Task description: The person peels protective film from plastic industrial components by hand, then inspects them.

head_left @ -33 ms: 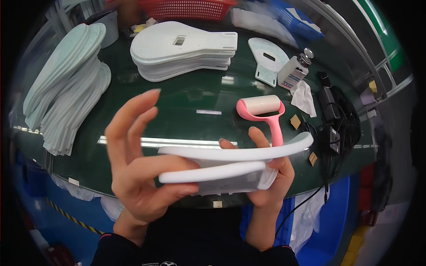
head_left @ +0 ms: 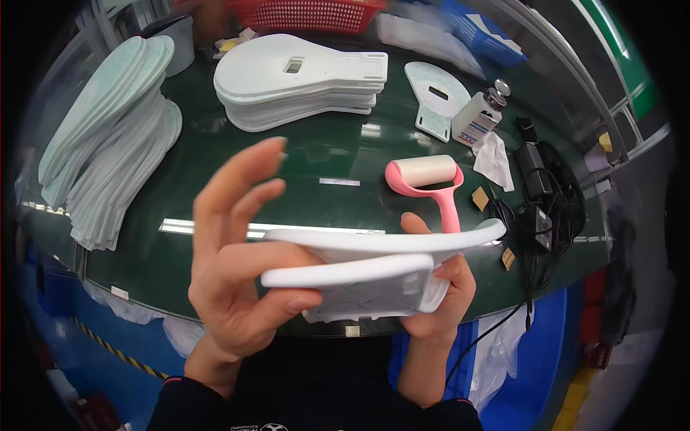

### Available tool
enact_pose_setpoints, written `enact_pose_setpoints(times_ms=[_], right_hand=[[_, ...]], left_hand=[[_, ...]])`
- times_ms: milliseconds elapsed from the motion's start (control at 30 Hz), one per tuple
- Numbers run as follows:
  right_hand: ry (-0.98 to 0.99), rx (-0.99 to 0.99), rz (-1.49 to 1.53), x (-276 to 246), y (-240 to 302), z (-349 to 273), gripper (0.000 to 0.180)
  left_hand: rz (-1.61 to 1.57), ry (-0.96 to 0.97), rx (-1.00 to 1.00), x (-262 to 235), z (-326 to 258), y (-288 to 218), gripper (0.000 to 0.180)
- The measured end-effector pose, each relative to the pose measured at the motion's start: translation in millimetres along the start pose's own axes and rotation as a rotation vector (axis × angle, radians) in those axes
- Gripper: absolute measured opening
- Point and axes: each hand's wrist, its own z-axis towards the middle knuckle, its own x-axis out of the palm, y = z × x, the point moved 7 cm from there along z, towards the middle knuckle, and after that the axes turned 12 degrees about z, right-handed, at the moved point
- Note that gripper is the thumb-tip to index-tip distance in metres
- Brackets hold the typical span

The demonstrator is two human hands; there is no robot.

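Observation:
Two curved white plastic pieces are between my hands above the table's near edge, a longer one [head_left: 460, 243] behind and a shorter one [head_left: 359, 298] in front. My left hand [head_left: 241, 273] pinches the left end of the front piece between thumb and index finger, its other fingers raised. My right hand [head_left: 447, 302] is closed round the right side of the pieces, part of its fingers hidden behind them. The front piece's ribbed or patterned face shows below its rim. Just beyond my right hand lies a pink-handled roller [head_left: 424, 174] with a white drum.
Stacks of white paddle-shaped plates [head_left: 287, 79] and leaning pale plates [head_left: 108, 144] stand far and left on the green table [head_left: 309, 154]. Rightward are a single plate [head_left: 431, 100], a pump bottle [head_left: 478, 115], a white cloth [head_left: 494, 161] and black cables [head_left: 564, 194]. A red basket [head_left: 309, 16] stands behind.
The front piece has tilted, and more of its patterned face shows. My left hand has shifted slightly right, its raised fingers leaning right. My right hand keeps nearly the same place.

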Motion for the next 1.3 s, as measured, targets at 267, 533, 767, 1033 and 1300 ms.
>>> enact_pose_setpoints(times_ms=[267,533,767,1033,1300], right_hand=[[0.219,-0.145,-0.279,12.3,17.7,6.3,0.066],[0.392,-0.68,-1.168,74.4,35.2,-25.9,0.052],[0.573,-0.748,-1.332,82.4,18.2,-27.0,0.032],[0.051,-0.707,-0.527,37.4,45.6,-28.7,0.027],[0.136,-0.558,-0.47,15.7,37.2,-24.0,0.028]], left_hand=[[0.006,0.118,0.083,8.4,0.0,-13.8,0.029],[0.296,0.264,0.202,13.2,-3.3,-28.2,0.021],[0.339,0.41,0.221,14.8,-8.0,-23.6,0.024],[0.066,0.401,-0.152,19.5,-19.4,7.6,0.093],[0.037,0.386,-0.013,14.3,-7.9,-7.2,0.058]])
